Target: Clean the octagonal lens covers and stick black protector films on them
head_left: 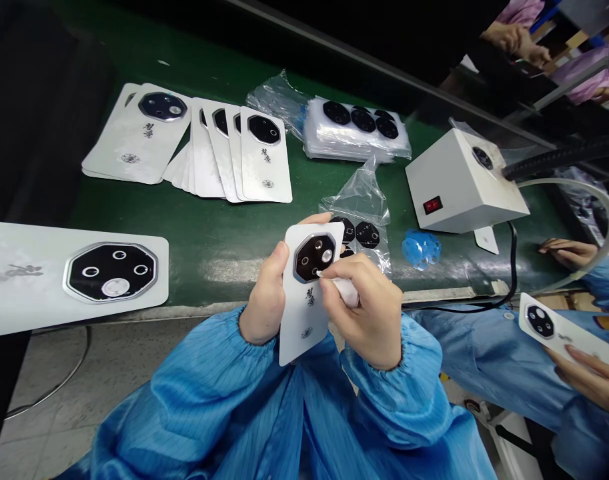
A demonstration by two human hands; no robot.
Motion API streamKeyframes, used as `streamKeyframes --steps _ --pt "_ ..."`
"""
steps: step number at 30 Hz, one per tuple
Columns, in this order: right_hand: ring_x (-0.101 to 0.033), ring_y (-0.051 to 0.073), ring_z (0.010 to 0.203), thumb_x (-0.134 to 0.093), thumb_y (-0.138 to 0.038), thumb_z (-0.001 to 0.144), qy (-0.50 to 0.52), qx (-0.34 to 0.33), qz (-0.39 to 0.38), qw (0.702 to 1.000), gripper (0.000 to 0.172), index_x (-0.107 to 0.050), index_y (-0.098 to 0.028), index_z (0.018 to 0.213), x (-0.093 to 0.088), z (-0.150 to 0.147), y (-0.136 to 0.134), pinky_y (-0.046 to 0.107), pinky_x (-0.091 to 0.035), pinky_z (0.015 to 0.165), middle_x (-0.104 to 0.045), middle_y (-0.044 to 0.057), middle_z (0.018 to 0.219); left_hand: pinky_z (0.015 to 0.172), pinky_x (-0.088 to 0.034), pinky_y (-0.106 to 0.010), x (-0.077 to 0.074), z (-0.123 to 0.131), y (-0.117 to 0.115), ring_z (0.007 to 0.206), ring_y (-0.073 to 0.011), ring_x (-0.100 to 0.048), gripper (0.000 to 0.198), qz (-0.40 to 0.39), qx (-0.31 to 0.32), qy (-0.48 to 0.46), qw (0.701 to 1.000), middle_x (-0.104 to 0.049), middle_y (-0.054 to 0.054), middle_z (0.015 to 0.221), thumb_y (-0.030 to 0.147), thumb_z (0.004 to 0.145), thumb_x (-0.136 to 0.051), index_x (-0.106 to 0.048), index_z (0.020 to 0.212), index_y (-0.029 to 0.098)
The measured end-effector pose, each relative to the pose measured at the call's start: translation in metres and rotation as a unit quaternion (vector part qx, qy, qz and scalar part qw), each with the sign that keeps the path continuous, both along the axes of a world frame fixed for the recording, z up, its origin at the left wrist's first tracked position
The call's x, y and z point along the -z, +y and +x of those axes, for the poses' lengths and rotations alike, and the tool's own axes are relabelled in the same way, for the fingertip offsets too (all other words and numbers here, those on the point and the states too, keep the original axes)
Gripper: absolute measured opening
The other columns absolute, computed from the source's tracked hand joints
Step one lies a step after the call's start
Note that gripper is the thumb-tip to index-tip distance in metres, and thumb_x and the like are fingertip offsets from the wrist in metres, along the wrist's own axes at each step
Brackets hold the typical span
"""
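My left hand (264, 300) grips a white phone back cover (307, 307) by its left edge, held upright over my lap. Its black octagonal camera panel (315, 256) faces me. My right hand (369, 313) is closed on a small white wipe (345, 291), and its tip touches the lower edge of the camera panel. Both sleeves are blue.
A fanned row of white back covers (234, 153) lies on the green belt (204, 227), with another cover (59, 273) at near left. Bags of black lenses (357, 123) (364, 233), a blue film scrap (421, 248) and a white box with red switch (459, 183) sit right. A co-worker's hand (591, 377) holds a cover.
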State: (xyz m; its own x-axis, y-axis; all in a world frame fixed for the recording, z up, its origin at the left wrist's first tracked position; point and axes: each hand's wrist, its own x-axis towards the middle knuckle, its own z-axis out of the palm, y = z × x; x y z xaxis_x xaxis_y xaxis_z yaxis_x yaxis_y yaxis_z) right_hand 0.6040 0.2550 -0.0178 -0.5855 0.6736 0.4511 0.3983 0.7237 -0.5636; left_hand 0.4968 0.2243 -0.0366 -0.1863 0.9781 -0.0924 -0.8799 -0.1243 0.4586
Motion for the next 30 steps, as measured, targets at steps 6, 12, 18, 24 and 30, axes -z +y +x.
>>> streamKeyframes --steps 6,12,18,24,30 --pt "-0.055 0.011 0.071 -0.051 -0.009 0.083 -0.013 0.006 -0.004 1.000 0.010 -0.054 -0.019 0.081 -0.0012 -0.0030 0.0003 0.023 -0.045 0.063 -0.057 -0.001 0.075 0.077 -0.049 -0.030 -0.0002 -0.0003 -0.0002 0.083 -0.0183 -0.062 0.040 -0.020 -0.020 0.038 0.999 -0.068 -0.003 0.089 0.043 0.086 -0.038 -0.064 0.107 0.022" --pt "-0.056 0.010 0.072 -0.052 -0.011 0.082 -0.033 0.023 0.006 0.999 0.008 -0.053 -0.018 0.080 0.0011 -0.0048 0.0008 0.021 -0.043 0.062 -0.057 -0.001 0.077 0.075 -0.049 -0.026 -0.0001 0.0007 0.0005 0.080 -0.0158 -0.061 0.039 -0.013 -0.027 0.038 0.999 -0.068 -0.002 0.087 0.041 0.086 -0.039 -0.065 0.106 0.021" --pt "-0.058 0.011 0.072 -0.049 -0.014 0.087 -0.065 0.029 0.049 0.996 0.007 -0.053 -0.019 0.083 0.0022 -0.0046 0.0005 0.023 -0.044 0.061 -0.058 0.000 0.077 0.077 -0.049 -0.026 -0.0004 0.0000 0.0003 0.082 -0.0158 -0.061 0.037 -0.006 -0.023 0.038 0.999 -0.069 -0.002 0.089 0.040 0.085 -0.040 -0.066 0.105 0.021" --pt "-0.057 0.011 0.066 -0.048 -0.012 0.084 -0.087 0.035 0.076 0.993 0.010 -0.053 -0.018 0.079 0.0008 -0.0077 0.0020 0.023 -0.041 0.054 -0.058 0.000 0.073 0.076 -0.049 -0.028 0.0007 0.0003 0.0002 0.083 -0.0177 -0.061 0.039 0.000 -0.029 0.052 0.998 -0.068 -0.001 0.088 0.041 0.085 -0.040 -0.065 0.106 0.021" --pt "-0.056 0.011 0.062 -0.046 -0.013 0.084 -0.090 0.038 0.087 0.991 0.010 -0.052 -0.018 0.077 0.0011 -0.0095 0.0032 0.023 -0.041 0.053 -0.057 0.000 0.070 0.075 -0.049 -0.026 0.0005 0.0010 0.0003 0.081 -0.0156 -0.061 0.038 0.001 -0.027 0.039 0.999 -0.068 -0.002 0.088 0.041 0.086 -0.040 -0.064 0.107 0.021"
